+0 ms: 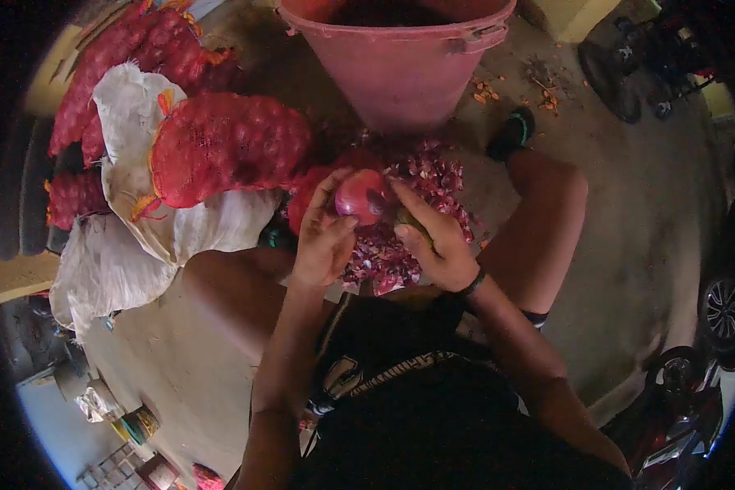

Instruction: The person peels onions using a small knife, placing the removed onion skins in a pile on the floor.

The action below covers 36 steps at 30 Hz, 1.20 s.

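Observation:
My left hand [325, 237] is closed round the left side of a red onion [361, 198], with the thumb at its lower edge. My right hand [437, 245] is at the onion's right side, its fingers curled round a small greenish-yellow object [415, 227], mostly hidden by the hand, which I cannot make out. A dark patch shows on the onion's right side. Beneath both hands lies a heap of dark red onion skins [433, 175]. A full red mesh sack [235, 147] of onions rests just left of my hands.
A large pink tub [400, 73] stands ahead, beyond the skins. More mesh sacks [131, 69] and white woven sacks [110, 261] lie at the left. My bent legs flank the heap. Orange scraps [486, 91] lie right of the tub, and a wheeled black object [621, 73] stands farther right.

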Motion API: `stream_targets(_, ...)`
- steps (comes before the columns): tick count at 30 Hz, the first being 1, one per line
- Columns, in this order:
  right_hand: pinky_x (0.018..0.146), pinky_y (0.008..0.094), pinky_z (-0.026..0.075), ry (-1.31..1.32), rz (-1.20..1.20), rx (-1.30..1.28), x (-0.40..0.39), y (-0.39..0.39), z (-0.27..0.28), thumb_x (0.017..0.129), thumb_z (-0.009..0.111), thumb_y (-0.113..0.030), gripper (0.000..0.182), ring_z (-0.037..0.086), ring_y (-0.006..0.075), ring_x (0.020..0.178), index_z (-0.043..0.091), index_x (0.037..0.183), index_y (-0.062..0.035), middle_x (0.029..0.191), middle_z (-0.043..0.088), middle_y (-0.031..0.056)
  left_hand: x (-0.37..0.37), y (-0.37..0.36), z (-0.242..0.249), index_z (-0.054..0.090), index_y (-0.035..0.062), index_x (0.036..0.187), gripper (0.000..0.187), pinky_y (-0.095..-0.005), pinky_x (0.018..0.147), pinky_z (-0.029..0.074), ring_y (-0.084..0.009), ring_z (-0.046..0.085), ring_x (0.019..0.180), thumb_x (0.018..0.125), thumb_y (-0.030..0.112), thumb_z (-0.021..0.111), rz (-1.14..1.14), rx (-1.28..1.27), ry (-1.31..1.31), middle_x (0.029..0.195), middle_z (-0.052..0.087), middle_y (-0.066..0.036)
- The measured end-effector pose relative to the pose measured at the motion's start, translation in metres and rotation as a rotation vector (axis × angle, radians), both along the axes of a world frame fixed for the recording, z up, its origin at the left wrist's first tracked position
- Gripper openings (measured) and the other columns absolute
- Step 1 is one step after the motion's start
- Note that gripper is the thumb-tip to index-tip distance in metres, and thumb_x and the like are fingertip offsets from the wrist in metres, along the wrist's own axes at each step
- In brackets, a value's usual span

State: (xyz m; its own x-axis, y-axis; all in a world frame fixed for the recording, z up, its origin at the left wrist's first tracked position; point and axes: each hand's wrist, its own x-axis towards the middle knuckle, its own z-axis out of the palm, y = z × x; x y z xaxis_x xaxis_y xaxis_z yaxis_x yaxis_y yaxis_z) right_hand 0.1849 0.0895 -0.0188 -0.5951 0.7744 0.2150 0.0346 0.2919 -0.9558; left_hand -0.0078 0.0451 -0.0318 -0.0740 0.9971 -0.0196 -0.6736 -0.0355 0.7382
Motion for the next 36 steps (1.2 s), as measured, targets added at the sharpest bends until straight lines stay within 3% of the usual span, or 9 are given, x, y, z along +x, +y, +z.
stream_targets(3,0.091,0.0318,0.048,0.068,-0.093,0.134,-0.004,0.005,-0.016,0.099,0.053,-0.018,0.049,0.064,0.0241,0.105,0.04,0.143,0.0011,0.12,0.064,0.0172,0.001,-0.001,0.0,0.035,0.0001,0.141,0.066,-0.0434,0.111,0.035,-0.0272,0.046,0.129,0.082,0.003,0.066,-0.016,0.025,-0.027,0.138,0.047,-0.016)
stream_targets(6,0.066,0.0237,0.046,0.21,0.037,-0.513,0.002,-0.002,-0.008,0.102,0.05,-0.023,0.048,0.057,0.0116,0.072,0.04,0.145,-0.0023,0.09,0.062,0.0068,-0.001,-0.002,-0.001,0.034,0.0001,0.141,0.068,-0.046,0.111,0.037,-0.0282,0.047,0.128,0.082,0.006,0.067,-0.05,0.031,-0.083,0.137,0.047,-0.016)
stream_targets(9,0.053,0.0188,0.033,0.401,0.022,-0.722,-0.001,-0.004,-0.005,0.104,0.047,-0.029,0.047,0.039,0.0047,0.059,0.042,0.145,-0.0055,0.076,0.049,-0.0014,-0.004,-0.003,0.0,0.033,0.0002,0.141,0.069,-0.049,0.108,0.039,-0.0294,0.048,0.128,0.081,0.009,0.068,-0.107,0.029,-0.145,0.137,0.047,-0.017)
stream_targets(12,0.05,0.0205,0.032,0.55,-0.103,-0.907,0.0,-0.003,0.005,0.104,0.046,-0.03,0.048,0.039,0.006,0.057,0.042,0.145,-0.0063,0.078,0.049,-0.0008,-0.009,-0.005,0.004,0.033,0.0017,0.141,0.07,-0.0503,0.106,0.042,-0.0307,0.049,0.127,0.082,0.013,0.068,-0.133,0.036,-0.226,0.136,0.047,-0.016)
stream_targets(16,0.051,0.0209,0.033,0.404,0.054,-0.828,0.005,-0.013,0.013,0.103,0.048,-0.03,0.052,0.039,0.0072,0.058,0.037,0.148,-0.0079,0.082,0.049,0.0011,-0.009,-0.006,0.023,0.034,0.0064,0.142,0.072,-0.0486,0.103,0.046,-0.0306,0.05,0.126,0.081,0.013,0.071,-0.108,-0.037,-0.322,0.135,0.048,-0.013)
stream_targets(23,0.052,0.0222,0.035,0.608,0.222,-0.825,0.011,-0.03,0.049,0.103,0.044,-0.027,0.05,0.039,0.0092,0.058,0.033,0.151,-0.017,0.083,0.046,0.003,-0.002,-0.003,0.036,0.033,0.009,0.144,0.077,-0.0422,0.097,0.051,-0.0231,0.055,0.12,0.079,0.008,0.075,-0.073,0.089,0.104,0.13,0.051,-0.008)
stream_targets(29,0.049,0.0231,0.034,0.635,-0.059,-0.888,0.025,0.014,0.048,0.105,0.039,-0.025,0.045,0.038,0.0085,0.057,0.037,0.148,-0.0169,0.082,0.047,0.0014,-0.015,0.011,0.024,0.034,0.0069,0.144,0.074,-0.0409,0.095,0.052,-0.0233,0.055,0.12,0.083,0.014,0.074,-0.1,0.143,-0.039,0.134,0.051,-0.01)
stream_targets(33,0.068,0.0259,0.047,-0.017,-0.168,-0.584,0.021,0.014,0.005,0.103,0.046,-0.029,0.05,0.053,0.0123,0.071,0.04,0.144,-0.0014,0.086,0.056,0.005,-0.011,0.017,0.014,0.037,0.0044,0.142,0.069,-0.041,0.096,0.051,-0.0208,0.054,0.121,0.084,0.013,0.072,-0.146,0.031,-0.078,0.132,0.052,-0.009)
stream_targets(36,0.091,0.0317,0.047,-0.157,-0.123,-0.33,0.02,0.015,-0.015,0.101,0.051,-0.029,0.05,0.062,0.0226,0.101,0.046,0.137,0.0058,0.111,0.064,0.0191,-0.007,0.019,0.014,0.038,0.001,0.142,0.068,-0.0407,0.098,0.05,-0.0215,0.053,0.122,0.085,0.016,0.072,-0.153,-0.033,-0.071,0.132,0.053,-0.01)
